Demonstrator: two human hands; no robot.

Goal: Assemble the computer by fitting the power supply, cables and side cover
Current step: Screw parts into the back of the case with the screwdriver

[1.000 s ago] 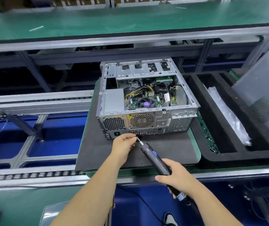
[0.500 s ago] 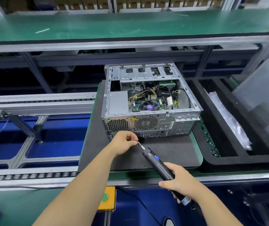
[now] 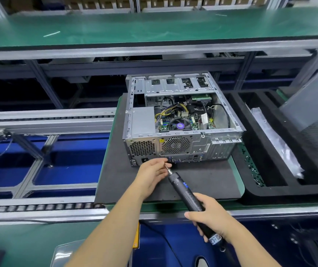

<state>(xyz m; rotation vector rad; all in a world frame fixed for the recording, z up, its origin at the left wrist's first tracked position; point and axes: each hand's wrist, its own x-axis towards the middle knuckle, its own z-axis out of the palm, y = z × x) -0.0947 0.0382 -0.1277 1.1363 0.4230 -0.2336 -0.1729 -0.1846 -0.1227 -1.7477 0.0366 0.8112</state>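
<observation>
An open grey computer case (image 3: 181,132) lies on its side on a dark mat (image 3: 202,182), rear panel toward me. The grey power supply (image 3: 142,122) sits in its left rear corner, with yellow and black cables (image 3: 171,110) and the motherboard beside it. My right hand (image 3: 210,218) grips a black electric screwdriver (image 3: 185,191) that points up-left toward the case's lower rear edge. My left hand (image 3: 152,174) pinches the screwdriver's bit tip just in front of the rear panel. A grey side cover (image 3: 316,120) leans at the far right.
A black foam tray (image 3: 281,191) with a plastic bag (image 3: 275,143) and small dark parts stands right of the mat. Roller conveyor rails (image 3: 38,207) run at the left. A green shelf (image 3: 135,27) spans the back. A yellow button box (image 3: 136,237) sits under the bench edge.
Both hands and the screwdriver hold nearly the same pose at the rear panel; my view has shifted slightly, so the case appears a little further right and lower.
</observation>
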